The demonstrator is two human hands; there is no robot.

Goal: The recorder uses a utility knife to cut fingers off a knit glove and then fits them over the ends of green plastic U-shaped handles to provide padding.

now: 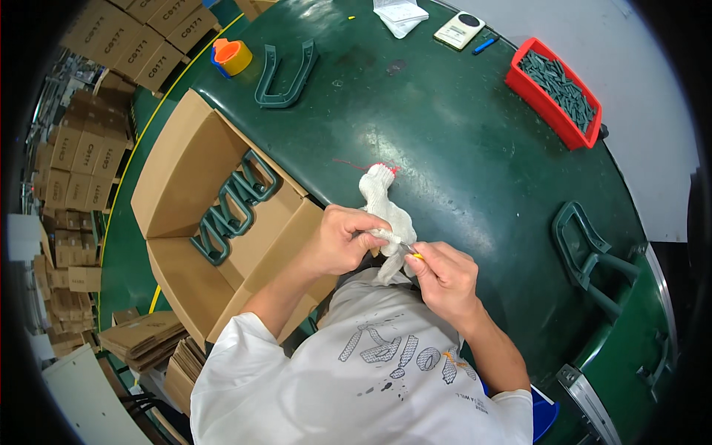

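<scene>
A white knitted glove (394,216) with a red-edged cuff hangs over the near edge of the green table, its cuff lying on the tabletop. My left hand (345,239) pinches one finger of the glove between thumb and fingertips. Closed around a small cutter (407,249), my right hand (447,280) brings its grey blade up against the pinched glove finger. Only the cutter's blade and a bit of yellow show; the rest is hidden in my fingers. A loose red thread (348,162) trails from the cuff.
Left of my hands, an open cardboard box (174,178) holds several green looped handles (236,204). On the table are a U-shaped green part (285,99), an orange tape roll (234,57), a red bin (535,93) of small green pieces, a blue pen (486,46) and a green frame (575,237).
</scene>
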